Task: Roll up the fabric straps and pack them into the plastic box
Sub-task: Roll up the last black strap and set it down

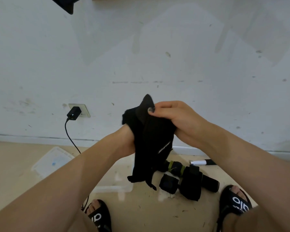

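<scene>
A long black fabric strap [151, 144] hangs in the air in front of me, its lower end dangling above the floor. My right hand [171, 113] pinches its top edge between thumb and curled fingers. My left hand [126, 139] is mostly hidden behind the strap and appears to hold it from the back. On the floor to the right lie rolled black straps [168, 183], one with a green band [176, 166]. A clear plastic box [114, 183] sits on the floor under my left forearm, and its lid [52, 160] lies to the left.
A black charger [74, 113] is plugged into a wall socket with its cable running down to the floor. A white and black cylinder [202, 162] lies by the skirting board. My two feet in black sandals [99, 215] stand at the bottom.
</scene>
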Tool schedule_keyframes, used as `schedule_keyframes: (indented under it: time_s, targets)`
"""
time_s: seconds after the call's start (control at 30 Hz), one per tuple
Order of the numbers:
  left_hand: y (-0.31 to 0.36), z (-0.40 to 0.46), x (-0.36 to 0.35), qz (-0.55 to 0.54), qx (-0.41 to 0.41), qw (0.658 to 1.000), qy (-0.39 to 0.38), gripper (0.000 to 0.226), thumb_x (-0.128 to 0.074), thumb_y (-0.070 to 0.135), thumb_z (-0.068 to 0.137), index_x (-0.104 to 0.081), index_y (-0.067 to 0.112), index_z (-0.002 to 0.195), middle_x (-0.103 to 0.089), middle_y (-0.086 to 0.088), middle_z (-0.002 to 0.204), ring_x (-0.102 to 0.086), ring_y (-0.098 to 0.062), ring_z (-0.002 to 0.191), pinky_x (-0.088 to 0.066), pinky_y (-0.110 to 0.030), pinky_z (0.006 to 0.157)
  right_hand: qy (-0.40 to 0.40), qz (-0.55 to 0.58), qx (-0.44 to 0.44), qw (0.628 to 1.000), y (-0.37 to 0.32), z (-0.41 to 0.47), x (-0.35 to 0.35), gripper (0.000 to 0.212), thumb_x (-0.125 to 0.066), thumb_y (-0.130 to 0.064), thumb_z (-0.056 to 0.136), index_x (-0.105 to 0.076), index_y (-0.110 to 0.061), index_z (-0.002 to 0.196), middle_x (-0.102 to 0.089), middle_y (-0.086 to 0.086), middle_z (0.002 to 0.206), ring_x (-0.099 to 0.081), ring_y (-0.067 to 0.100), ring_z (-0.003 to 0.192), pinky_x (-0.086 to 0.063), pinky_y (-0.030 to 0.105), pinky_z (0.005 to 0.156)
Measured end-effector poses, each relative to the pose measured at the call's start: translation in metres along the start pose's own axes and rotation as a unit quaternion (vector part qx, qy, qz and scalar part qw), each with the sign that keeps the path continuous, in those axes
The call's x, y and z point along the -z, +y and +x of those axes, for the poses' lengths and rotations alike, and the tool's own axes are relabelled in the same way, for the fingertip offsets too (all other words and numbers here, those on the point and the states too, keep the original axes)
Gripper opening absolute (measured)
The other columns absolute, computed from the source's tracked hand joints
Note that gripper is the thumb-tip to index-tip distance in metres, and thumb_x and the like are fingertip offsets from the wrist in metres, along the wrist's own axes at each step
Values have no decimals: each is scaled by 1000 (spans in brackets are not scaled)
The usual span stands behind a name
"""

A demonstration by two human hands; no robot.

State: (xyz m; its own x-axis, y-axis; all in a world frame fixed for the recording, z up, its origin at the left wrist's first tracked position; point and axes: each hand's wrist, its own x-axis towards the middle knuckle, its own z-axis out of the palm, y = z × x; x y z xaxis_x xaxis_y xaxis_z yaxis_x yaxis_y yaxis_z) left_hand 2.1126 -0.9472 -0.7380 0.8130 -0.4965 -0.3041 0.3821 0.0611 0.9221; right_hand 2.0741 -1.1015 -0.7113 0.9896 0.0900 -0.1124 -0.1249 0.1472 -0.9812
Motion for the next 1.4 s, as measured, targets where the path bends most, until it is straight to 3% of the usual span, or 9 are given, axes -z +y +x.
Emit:
schedule_keyframes:
  time_s: [0.1, 0.23, 0.4, 0.53, 0.63, 0.8, 0.93, 1.17, 1.4]
  targets:
    - [7, -1, -3, 36, -11, 999, -20, 47, -33, 45, 110, -64, 19, 133, -74, -2, 121, -70, -17, 110, -57, -30, 85, 74, 75, 9, 994, -5, 3, 10, 24, -66, -9, 95, -72, 10, 109, -74, 25, 108, -74, 29, 95, -63, 31, 78]
    - [11, -4, 9, 69, 22, 996, -60, 60, -21, 57, 107, -65, 24, 131, -71, -1, 101, -69, -17, 97, -56, -36, 91, 117, 128, -21, 985, -6, 6, 22, 30, -64, -15, 96, -70, 6, 117, -73, 25, 114, -73, 39, 102, -62, 40, 82]
    - [1, 1, 9, 225, -57, 972, -42, 28, -49, 19, 108, -61, 16, 133, -75, -6, 117, -74, -20, 105, -59, -28, 89, 121, 162, -28, 979, -9, 7, 26, 28, -64, -17, 96, -71, 3, 114, -73, 25, 114, -75, 38, 98, -62, 45, 83]
    - [-1, 2, 2, 243, -88, 966, -25, 27, -49, 19, 108, -60, 25, 132, -76, 1, 115, -74, -13, 105, -57, -31, 97, 77, 166, -34, 982, -8, 8, 30, 37, -61, -22, 98, -68, 2, 125, -71, 25, 120, -72, 38, 108, -62, 44, 87]
    - [1, 3, -1, 195, -114, 974, 14, 27, -44, 24, 110, -57, 39, 129, -77, 4, 105, -75, -13, 100, -62, -32, 88, 72, 149, -11, 986, -10, 8, 36, 33, -59, -22, 100, -70, -1, 122, -73, 18, 119, -72, 32, 109, -60, 38, 87]
    - [16, 7, 10, 185, -171, 952, 174, 13, -54, 25, 105, -62, 14, 103, -72, -6, 84, -71, -16, 76, -59, -30, 61, 76, 105, -12, 992, -11, 1, 44, 21, -59, -20, 100, -73, -8, 110, -75, 6, 107, -73, 21, 100, -58, 29, 84]
    - [20, 10, 21, 156, -167, 943, 241, 13, -60, 32, 98, -53, 21, 100, -56, 2, 67, -53, -17, 63, -45, -35, 55, 12, 56, -52, 997, -6, -7, 38, 20, -59, -21, 101, -74, -10, 106, -76, 5, 104, -74, 19, 97, -58, 25, 74]
    - [22, 5, 19, 147, -194, 951, 192, 17, -61, 23, 100, -47, 25, 108, -55, -1, 66, -50, -15, 62, -49, -36, 62, -40, 44, -97, 993, 2, -8, 31, 26, -60, -19, 100, -71, -8, 121, -75, 12, 113, -72, 22, 100, -60, 28, 79]
    - [23, 1, 12, 197, -205, 947, 150, 28, -53, 6, 102, -77, 22, 106, -75, 9, 92, -67, -10, 89, -59, -47, 93, -26, 61, -85, 994, 5, -5, 29, 27, -61, -17, 99, -70, -5, 122, -74, 12, 110, -70, 25, 99, -59, 34, 86]
